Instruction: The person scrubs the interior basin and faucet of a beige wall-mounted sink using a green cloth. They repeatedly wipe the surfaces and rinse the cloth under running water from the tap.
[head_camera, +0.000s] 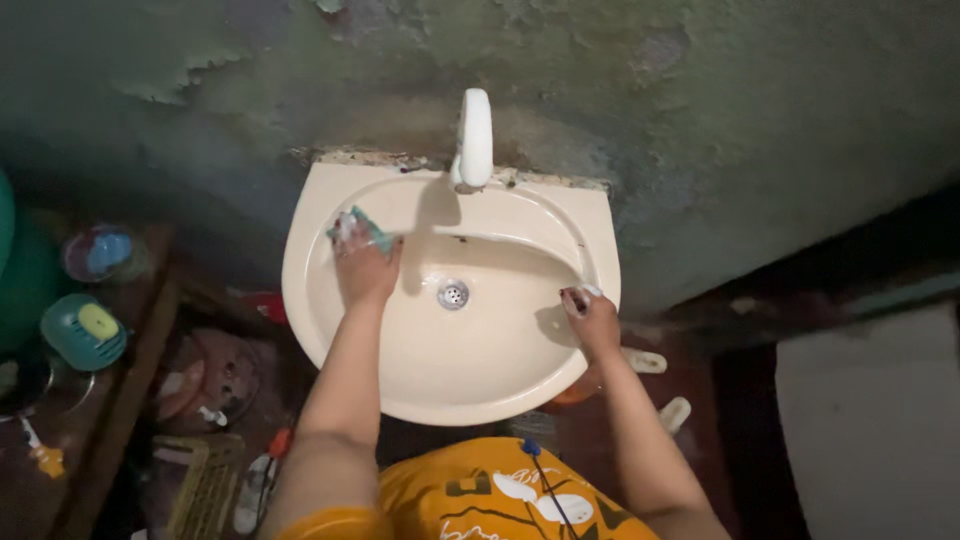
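Sponge (358, 228), one, sits at ten o'clock in the basin (480, 380) under my left hand (365, 268), fingers pressing it; my right hand (592, 315) grips the rim at three o'clock.

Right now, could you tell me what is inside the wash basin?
Inside the basin are a metal drain and the left hand pressing a green sponge against the wall. The right hand grips the rim. Most of the sponge is covered by the fingers.
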